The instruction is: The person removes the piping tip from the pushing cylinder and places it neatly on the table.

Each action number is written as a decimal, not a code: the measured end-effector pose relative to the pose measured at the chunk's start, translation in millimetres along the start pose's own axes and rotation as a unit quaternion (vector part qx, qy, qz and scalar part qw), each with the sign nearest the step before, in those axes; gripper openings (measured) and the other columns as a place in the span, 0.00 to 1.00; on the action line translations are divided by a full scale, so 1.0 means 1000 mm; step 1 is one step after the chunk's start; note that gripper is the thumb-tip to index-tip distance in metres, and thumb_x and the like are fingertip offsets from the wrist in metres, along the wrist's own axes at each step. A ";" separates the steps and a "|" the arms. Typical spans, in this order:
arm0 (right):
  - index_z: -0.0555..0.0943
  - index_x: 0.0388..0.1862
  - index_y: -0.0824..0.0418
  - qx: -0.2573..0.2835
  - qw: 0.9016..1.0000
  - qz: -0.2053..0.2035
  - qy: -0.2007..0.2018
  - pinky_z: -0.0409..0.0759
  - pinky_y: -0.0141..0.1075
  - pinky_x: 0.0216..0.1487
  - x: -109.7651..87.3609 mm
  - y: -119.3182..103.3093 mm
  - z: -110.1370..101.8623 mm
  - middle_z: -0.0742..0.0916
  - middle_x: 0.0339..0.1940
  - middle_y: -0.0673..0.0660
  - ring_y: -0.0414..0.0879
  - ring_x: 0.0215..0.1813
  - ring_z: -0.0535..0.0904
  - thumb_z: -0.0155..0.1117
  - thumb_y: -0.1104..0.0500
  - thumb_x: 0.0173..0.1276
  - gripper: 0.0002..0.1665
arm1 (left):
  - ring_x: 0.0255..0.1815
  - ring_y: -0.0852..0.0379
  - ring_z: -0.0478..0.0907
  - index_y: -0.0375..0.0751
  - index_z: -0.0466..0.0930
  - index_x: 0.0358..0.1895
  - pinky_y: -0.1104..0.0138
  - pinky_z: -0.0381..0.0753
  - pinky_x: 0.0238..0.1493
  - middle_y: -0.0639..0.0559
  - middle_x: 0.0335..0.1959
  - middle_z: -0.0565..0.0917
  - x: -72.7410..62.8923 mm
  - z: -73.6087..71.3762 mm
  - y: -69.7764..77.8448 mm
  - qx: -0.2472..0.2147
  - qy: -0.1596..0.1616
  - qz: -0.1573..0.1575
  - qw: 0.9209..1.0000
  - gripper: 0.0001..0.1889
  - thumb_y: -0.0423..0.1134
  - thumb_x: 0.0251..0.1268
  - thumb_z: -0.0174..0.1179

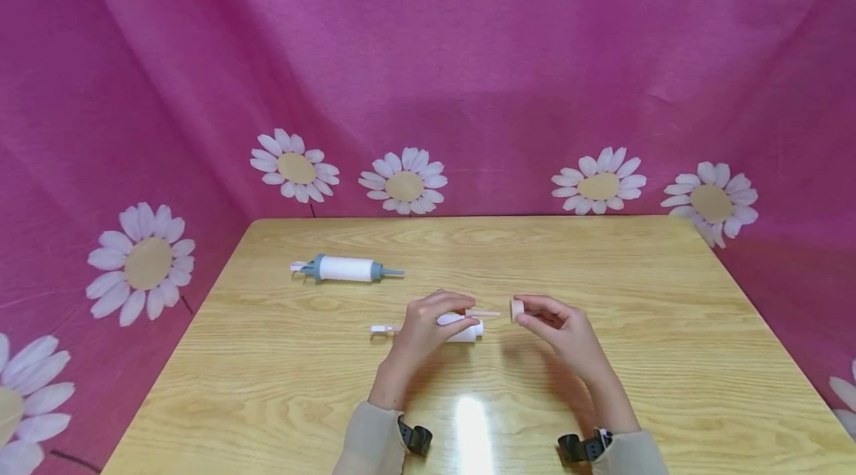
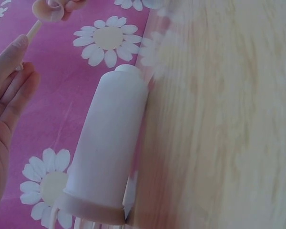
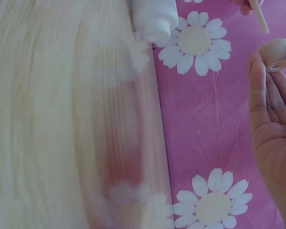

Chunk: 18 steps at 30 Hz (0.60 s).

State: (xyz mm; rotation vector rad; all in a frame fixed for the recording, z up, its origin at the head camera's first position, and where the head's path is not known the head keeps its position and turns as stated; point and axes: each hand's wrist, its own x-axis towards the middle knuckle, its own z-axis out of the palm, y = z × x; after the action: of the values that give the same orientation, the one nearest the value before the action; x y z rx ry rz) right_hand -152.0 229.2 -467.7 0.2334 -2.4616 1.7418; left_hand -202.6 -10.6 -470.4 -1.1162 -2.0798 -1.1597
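Note:
In the head view my left hand (image 1: 424, 326) pinches a thin beige nozzle (image 1: 488, 314), its narrow end pointing right. Facing that tip across a small gap is a beige ring-shaped cap (image 1: 517, 311), held between the thumb and fingers of my right hand (image 1: 562, 328). The right wrist view shows an opening in the cap (image 3: 272, 51), with the nozzle (image 3: 261, 20) apart from it. Below the left hand a white cylindrical barrel (image 1: 463, 336) lies on the table, partly hidden by that hand. Its short neck points right, and a white handle end (image 1: 384, 328) sticks out left.
Farther back on the left lies a second syringe-like tool (image 1: 346, 268), with a white barrel, blue-grey ends and a thin nozzle pointing right. The wooden table (image 1: 669, 326) meets a pink flowered cloth (image 1: 501, 51) at its back and sides.

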 end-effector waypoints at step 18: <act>0.80 0.57 0.67 0.019 0.999 0.022 0.027 0.82 0.22 0.48 -0.011 0.023 -0.031 0.86 0.45 0.35 0.26 0.48 0.81 0.66 0.57 0.67 0.22 | 0.36 0.60 0.85 0.40 0.87 0.39 0.79 0.83 0.44 0.50 0.37 0.90 -0.002 0.029 -0.005 -0.007 -0.029 -0.015 0.999 0.10 0.36 0.52 0.72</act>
State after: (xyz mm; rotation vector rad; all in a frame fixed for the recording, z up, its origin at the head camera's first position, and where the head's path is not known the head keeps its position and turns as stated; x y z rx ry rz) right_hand -145.9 266.5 -480.8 0.1356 -2.4159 1.7892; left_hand -206.5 12.1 -488.2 -1.1408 -2.1418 -1.1699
